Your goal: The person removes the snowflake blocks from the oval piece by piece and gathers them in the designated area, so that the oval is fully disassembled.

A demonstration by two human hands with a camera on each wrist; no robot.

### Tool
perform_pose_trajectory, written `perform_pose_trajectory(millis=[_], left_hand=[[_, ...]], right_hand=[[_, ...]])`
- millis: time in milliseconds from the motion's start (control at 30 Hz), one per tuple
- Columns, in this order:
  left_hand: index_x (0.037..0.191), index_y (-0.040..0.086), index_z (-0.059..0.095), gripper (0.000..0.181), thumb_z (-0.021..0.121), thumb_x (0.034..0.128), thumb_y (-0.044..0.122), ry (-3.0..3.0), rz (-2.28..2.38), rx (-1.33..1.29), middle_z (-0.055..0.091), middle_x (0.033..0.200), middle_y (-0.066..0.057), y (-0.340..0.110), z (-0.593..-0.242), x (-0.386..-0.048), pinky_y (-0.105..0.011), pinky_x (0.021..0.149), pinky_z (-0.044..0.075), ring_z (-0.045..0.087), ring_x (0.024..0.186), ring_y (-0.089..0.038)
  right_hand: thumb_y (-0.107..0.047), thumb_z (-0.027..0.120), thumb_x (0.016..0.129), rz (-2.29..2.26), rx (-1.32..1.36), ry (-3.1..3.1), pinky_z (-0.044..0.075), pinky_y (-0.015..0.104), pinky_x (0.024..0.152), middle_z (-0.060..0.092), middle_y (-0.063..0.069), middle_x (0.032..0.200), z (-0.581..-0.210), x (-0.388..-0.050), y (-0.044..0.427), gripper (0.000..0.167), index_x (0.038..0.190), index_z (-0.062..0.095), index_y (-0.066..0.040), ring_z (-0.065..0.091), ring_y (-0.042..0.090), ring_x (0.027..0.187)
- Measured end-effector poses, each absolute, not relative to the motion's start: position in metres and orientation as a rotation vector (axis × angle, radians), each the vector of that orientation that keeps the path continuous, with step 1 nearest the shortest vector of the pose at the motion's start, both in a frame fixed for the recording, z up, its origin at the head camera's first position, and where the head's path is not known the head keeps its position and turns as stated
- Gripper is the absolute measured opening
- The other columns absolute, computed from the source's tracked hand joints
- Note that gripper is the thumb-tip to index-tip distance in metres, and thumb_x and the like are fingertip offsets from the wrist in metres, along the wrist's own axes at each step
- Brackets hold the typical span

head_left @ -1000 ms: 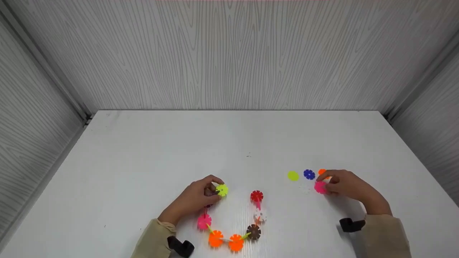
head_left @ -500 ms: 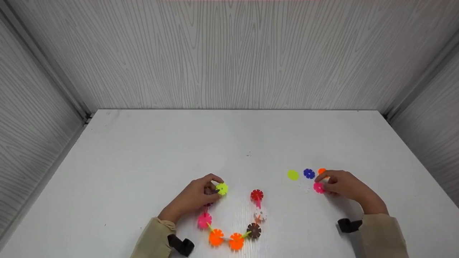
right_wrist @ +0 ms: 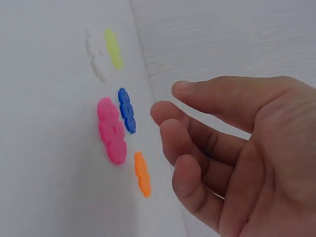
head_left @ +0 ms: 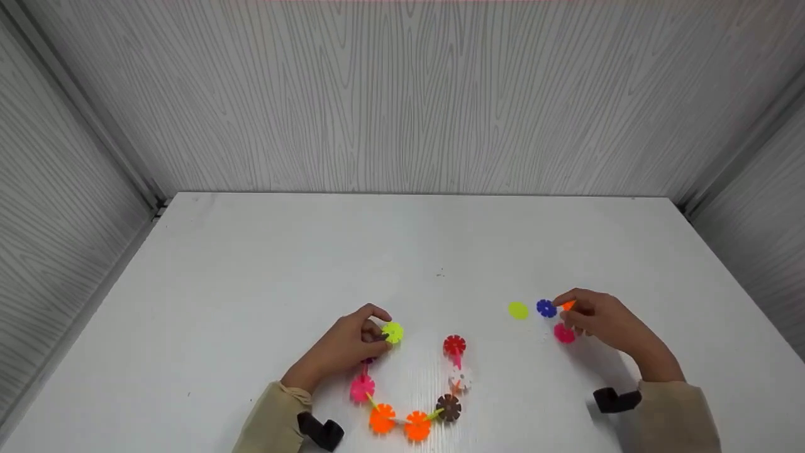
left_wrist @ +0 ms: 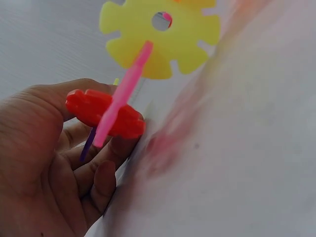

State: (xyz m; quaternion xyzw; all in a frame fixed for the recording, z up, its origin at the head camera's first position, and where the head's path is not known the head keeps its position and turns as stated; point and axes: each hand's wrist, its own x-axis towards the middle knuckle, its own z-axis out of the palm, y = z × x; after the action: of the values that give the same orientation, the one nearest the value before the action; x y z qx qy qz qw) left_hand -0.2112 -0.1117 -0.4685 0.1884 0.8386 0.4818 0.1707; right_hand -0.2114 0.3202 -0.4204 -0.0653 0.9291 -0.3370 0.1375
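Observation:
In the head view my left hand [head_left: 346, 349] pinches the upper left end of a curved chain of notched discs, at a yellow disc [head_left: 393, 332]. The chain runs through a pink disc [head_left: 362, 389], two orange discs [head_left: 382, 418], a brown one [head_left: 448, 408] and a white one to a red disc [head_left: 454, 345]. My right hand [head_left: 607, 321] hovers with bent, unclosed fingers above loose discs: blue [head_left: 546, 308], pink [head_left: 564, 333] and partly hidden orange [head_left: 568, 305]. The right wrist view shows nothing between thumb and fingers [right_wrist: 247, 143].
A loose yellow-green disc [head_left: 519, 310] and a faint white disc [right_wrist: 95, 53] lie left of the right hand's discs. Grey wood-grain panels [head_left: 402, 94] stand behind and at both sides of the white table [head_left: 283, 251].
My right hand has let go of the pink disc and lifted slightly, up and away from it. My left hand keeps its hold, nearly still.

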Motion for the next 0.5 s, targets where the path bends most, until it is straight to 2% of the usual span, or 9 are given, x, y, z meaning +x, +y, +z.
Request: perform_pose_trajectory(millis=[233,500], left_hand=[[0.111,0.008,0.052,0.033,0.069,0.0874,0.022,2.375,1.412,0.506,0.071,0.096,-0.007,-0.110,-0.467,-0.211,-0.024,0.067,0.047,0.057,0.070,-0.012],[0.112,0.013,0.060,0.025,0.068,0.0899,0.021,2.368,1.404,0.545,0.070,0.101,-0.006,-0.107,-0.465,-0.208,-0.031,0.083,0.052,0.064,0.092,-0.015]], right_hand=[[-0.018,0.057,0.096,-1.003,-0.354,2.693,0.048,0.023,0.064,0.064,0.008,0.091,-0.415,-0.209,0.295,0.027,0.121,0.059,-0.007,0.057,0.015,0.074],[-0.019,0.058,0.097,-1.099,-0.422,2.676,0.047,0.022,0.060,0.065,0.011,0.092,-0.415,-0.207,0.273,0.025,0.118,0.061,-0.006,0.058,0.016,0.075]])
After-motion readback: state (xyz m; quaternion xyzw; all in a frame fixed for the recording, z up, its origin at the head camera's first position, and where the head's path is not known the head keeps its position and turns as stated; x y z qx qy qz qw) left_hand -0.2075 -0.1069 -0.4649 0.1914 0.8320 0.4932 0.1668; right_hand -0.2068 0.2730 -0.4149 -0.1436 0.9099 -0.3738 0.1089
